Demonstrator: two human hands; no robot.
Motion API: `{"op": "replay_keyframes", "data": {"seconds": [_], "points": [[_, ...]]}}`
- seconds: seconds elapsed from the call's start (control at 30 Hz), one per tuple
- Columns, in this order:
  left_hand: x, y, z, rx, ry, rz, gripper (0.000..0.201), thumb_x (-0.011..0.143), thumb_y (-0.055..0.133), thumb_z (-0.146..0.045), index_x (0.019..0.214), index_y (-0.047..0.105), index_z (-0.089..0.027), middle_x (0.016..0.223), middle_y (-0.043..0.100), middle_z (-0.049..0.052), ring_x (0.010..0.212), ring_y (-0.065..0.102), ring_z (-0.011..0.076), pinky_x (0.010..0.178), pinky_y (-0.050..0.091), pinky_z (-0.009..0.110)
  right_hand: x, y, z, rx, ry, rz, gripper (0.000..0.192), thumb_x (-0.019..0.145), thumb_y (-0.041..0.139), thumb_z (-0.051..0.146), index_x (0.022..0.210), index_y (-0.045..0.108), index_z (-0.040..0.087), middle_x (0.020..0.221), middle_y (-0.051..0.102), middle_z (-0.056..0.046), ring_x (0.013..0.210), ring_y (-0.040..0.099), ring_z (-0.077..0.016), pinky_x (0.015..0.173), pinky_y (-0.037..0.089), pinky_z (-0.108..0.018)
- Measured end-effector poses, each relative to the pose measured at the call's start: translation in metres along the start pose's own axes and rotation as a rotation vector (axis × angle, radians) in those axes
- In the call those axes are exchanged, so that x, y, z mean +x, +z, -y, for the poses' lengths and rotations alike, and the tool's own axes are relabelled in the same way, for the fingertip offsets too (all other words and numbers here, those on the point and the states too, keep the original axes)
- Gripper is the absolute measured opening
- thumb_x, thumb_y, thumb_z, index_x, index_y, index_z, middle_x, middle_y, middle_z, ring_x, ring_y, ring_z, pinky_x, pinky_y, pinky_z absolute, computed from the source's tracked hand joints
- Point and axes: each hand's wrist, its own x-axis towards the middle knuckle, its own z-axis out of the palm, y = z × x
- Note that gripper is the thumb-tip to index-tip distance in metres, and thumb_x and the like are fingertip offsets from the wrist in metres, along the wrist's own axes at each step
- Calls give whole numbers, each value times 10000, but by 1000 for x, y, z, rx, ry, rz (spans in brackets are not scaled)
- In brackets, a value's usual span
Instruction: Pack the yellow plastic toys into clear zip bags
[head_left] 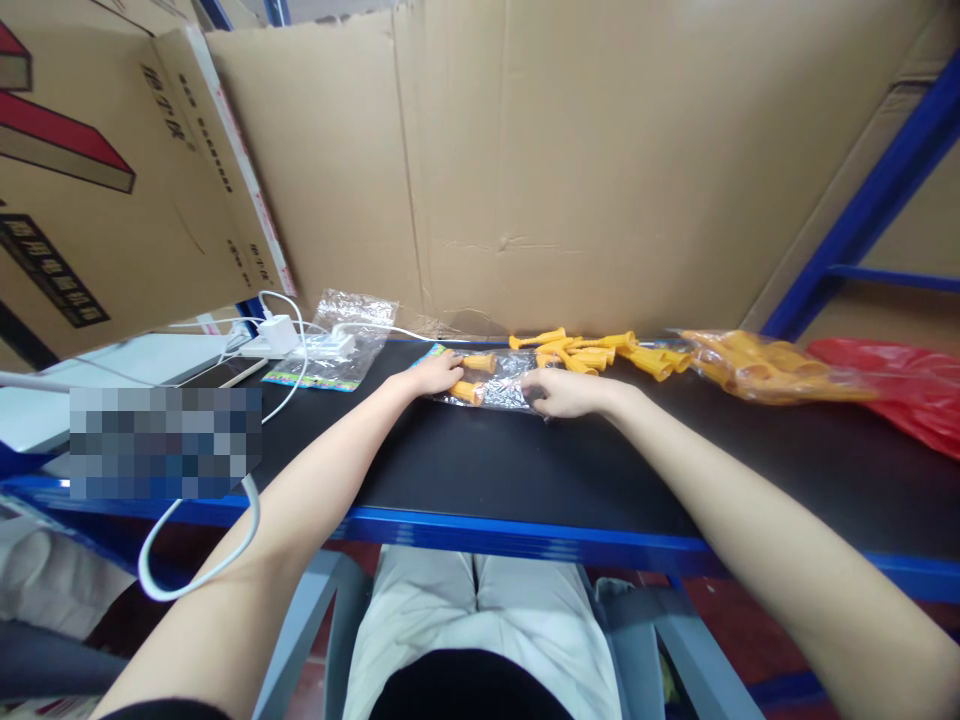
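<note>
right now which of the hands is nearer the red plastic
Right. The right hand is well to the left of the red plastic; the left hand is farther left.

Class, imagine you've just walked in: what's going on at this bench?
Someone seated is handling a clear bag on the black tabletop, left hand toward one end, right hand toward the other. Two yellow pieces appear inside. Loose yellow pieces lie beyond the right hand, with a fuller bag farther right.
</note>
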Motion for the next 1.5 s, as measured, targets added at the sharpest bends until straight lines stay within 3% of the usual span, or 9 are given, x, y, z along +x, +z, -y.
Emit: {"op": "replay_keyframes", "data": {"seconds": [0.17, 0.37, 0.63, 0.8, 0.93, 1.03, 1.13, 1.27, 1.5], "points": [[-4, -6, -5, -2, -28, -30, 410, 881, 256, -271, 1113, 569, -142, 1203, 568, 72, 1082, 525, 190, 940, 373, 271, 9, 12, 2, 220, -7, -130, 358, 763, 406, 198, 1029, 640, 143, 748, 645, -31, 628, 555, -140, 621, 425, -249], [-4, -5, -9, 28, -110, -121, 430, 871, 267, -308, 873, 652, -117, 958, 667, 124, 905, 610, 228, 801, 441, 294, 13, 20, 10, 361, -128, -98, 455, 851, 379, 429, 972, 671, 101, 935, 652, -83, 801, 580, -177, 752, 440, -295], [0, 1, -11, 15, -155, -174, 441, 863, 264, -292, 831, 661, -103, 945, 663, 148, 891, 612, 239, 782, 440, 300, 17, 21, 4, 326, -232, -51, 354, 831, 463, 337, 1093, 635, 175, 1198, 577, -42, 1075, 523, -190, 919, 391, -300], [4, 5, 0, -74, -144, -153, 394, 876, 280, -290, 989, 618, -120, 1049, 636, 114, 944, 590, 208, 808, 428, 270, 20, 18, -8, 302, -18, -300, 333, 834, 451, 284, 1059, 655, 145, 1057, 655, -71, 890, 610, -166, 799, 463, -276], [7, 7, 16, -144, -200, -138, 368, 863, 318, -292, 1082, 576, -148, 1109, 613, 88, 998, 565, 203, 840, 415, 269, 16, 8, -32, -21, 210, -518, 304, 835, 435, 263, 992, 684, 186, 989, 678, -56, 874, 617, -185, 784, 463, -298], [8, 9, 29, -182, -264, -143, 374, 852, 330, -300, 1104, 563, -153, 1087, 620, 85, 964, 577, 206, 818, 425, 280, 10, 2, -51, -259, 425, -470, 323, 826, 427, 277, 1005, 685, 202, 1024, 664, -80, 931, 603, -250, 789, 458, -370], [9, 11, 40, -193, -291, -155, 374, 845, 337, -294, 1107, 561, -151, 1078, 622, 88, 958, 577, 205, 814, 424, 281, 6, 2, -62, -363, 546, -277, 349, 794, 473, 293, 1078, 655, 206, 1104, 629, -101, 977, 582, -283, 801, 448, -399], [10, 13, 47, -182, -295, -163, 381, 842, 331, -306, 1096, 571, -154, 1090, 616, 92, 965, 575, 209, 821, 419, 283, 5, 2, -62, -292, 544, -94, 339, 821, 449, 352, 1060, 652, 222, 1116, 621, -84, 985, 577, -249, 812, 440, -354], [10, 11, 45, -159, -280, -161, 385, 835, 332, -288, 1102, 575, -155, 1084, 623, 87, 969, 579, 203, 826, 423, 274, 10, 0, -47, -69, 378, -150, 543, 910, 209, 445, 887, 657, 139, 830, 668, -99, 766, 616, -184, 738, 443, -273]]}}
